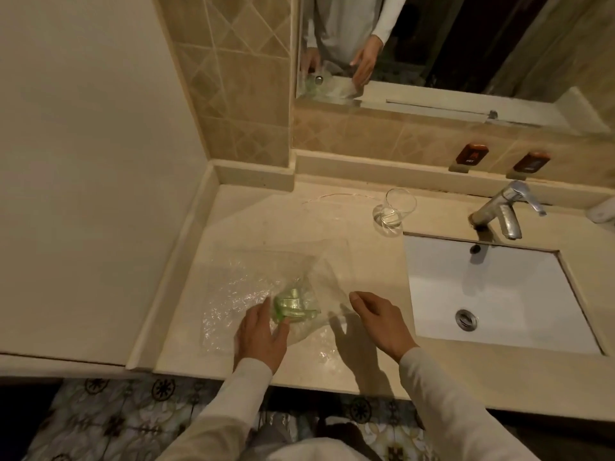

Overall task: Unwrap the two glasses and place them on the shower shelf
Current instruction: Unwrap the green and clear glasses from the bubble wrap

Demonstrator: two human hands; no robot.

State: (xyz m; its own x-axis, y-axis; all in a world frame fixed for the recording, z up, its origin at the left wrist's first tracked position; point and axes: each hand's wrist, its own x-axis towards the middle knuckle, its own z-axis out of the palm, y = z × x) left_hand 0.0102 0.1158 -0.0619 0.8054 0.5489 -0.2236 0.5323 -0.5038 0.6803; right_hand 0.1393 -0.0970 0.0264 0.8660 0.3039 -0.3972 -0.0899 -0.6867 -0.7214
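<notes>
I am working at the stone countertop (266,211), hard all over, with the white sink (499,287) dropping away just to my right. The bubble wrap (239,294) is lying spread and crumpled near the front edge, and that is worrying me: it is slick, and a tug on one fold could be dragging everything on it towards the drop to the floor. My left hand (263,337) is resting against the green glass (294,306), which is lying on its side in the loosened wrap; my fingers are fairly straight, touching it rather than closing round it, so it could be rolling free once the film opens. My right hand (382,322) is hovering beside the wrap, fingers loose, holding nothing I can make out. The clear glass (397,207) is standing bare at the back, close to the sink's corner, where a careless sleeve could be knocking it in.
</notes>
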